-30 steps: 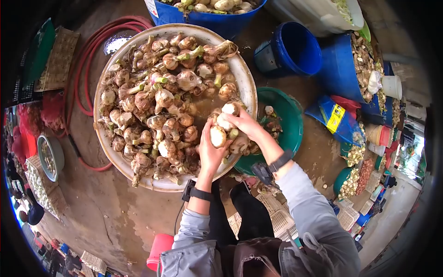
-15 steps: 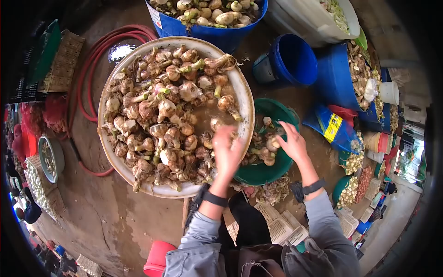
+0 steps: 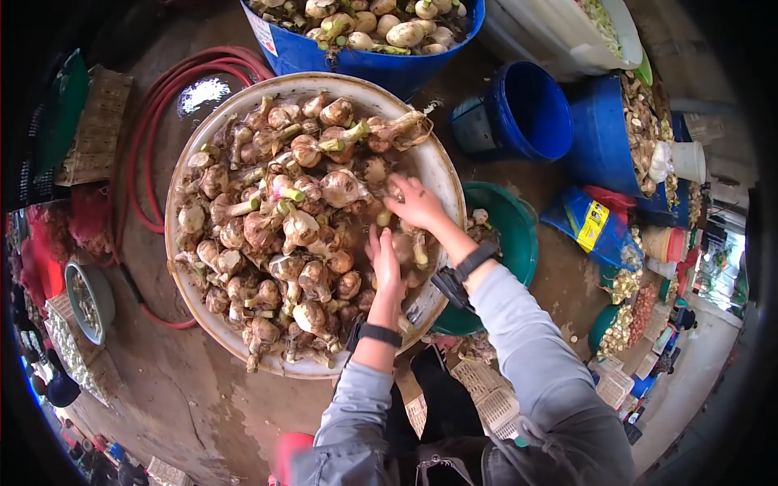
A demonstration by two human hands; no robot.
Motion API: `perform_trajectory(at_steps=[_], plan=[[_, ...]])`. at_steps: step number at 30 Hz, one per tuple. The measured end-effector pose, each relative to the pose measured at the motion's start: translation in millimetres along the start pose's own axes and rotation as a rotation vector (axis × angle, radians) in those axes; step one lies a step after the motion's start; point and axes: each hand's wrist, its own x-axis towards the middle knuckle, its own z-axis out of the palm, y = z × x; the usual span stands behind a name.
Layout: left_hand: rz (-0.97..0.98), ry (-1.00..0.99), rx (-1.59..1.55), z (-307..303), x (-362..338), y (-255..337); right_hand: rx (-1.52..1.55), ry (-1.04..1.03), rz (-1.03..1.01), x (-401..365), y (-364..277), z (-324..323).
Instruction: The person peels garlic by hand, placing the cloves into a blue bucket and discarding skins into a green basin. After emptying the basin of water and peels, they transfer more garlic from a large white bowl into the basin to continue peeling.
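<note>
A big round white basin (image 3: pixel 182 283) holds a heap of brown, muddy bulbs (image 3: pixel 261 228) and some murky water on its right side. My left hand (image 3: pixel 384 257) is inside the basin at the right edge of the heap, its fingers apart and nothing visible in it. Just above and right of it, my right hand (image 3: pixel 415 201) reaches in over the rim, palm down, fingers spread among the bulbs. A small pale bulb lies between the two hands. Right of the basin, partly under its rim and my right arm, stands a green basin (image 3: pixel 519 235) with a few bulbs.
A blue tub (image 3: pixel 381 65) of bulbs stands beyond the basin, with an empty blue bucket (image 3: pixel 531 109) to its right. Another blue tub (image 3: pixel 598 134) holds peelings. A red hose (image 3: pixel 146 162) coils at the left. Wicker baskets (image 3: pixel 486 393) lie near my feet.
My right hand has moved left from the green basin into the white basin. My left hand has shifted slightly down and left. The view has shifted a little.
</note>
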Motion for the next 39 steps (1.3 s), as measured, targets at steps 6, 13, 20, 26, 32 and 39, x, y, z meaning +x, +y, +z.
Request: perform_trajectory(at_steps=[6, 13, 20, 26, 32, 39], plan=[[0.143, 0.051, 0.131, 13, 21, -3, 0.057, -0.136, 0.171, 16, 6, 15], [0.05, -0.218, -0.155, -4, -6, -6, 0.153, -0.158, -0.027, -45, -4, -4], [0.224, -0.175, -0.27, -2, -23, -3, 0.049, 0.078, 0.019, -70, -9, -4], [0.657, -0.353, 0.022, 43, -165, -15, 0.183, 0.422, -0.114, -219, 11, -99], [0.858, -0.252, 0.539, 25, -140, -18, -0.272, 0.372, -0.227, -220, 60, -107], [0.062, 0.12, -0.207, 14, -4, 18, 0.01, 0.422, -0.433, 7, -16, -29]])
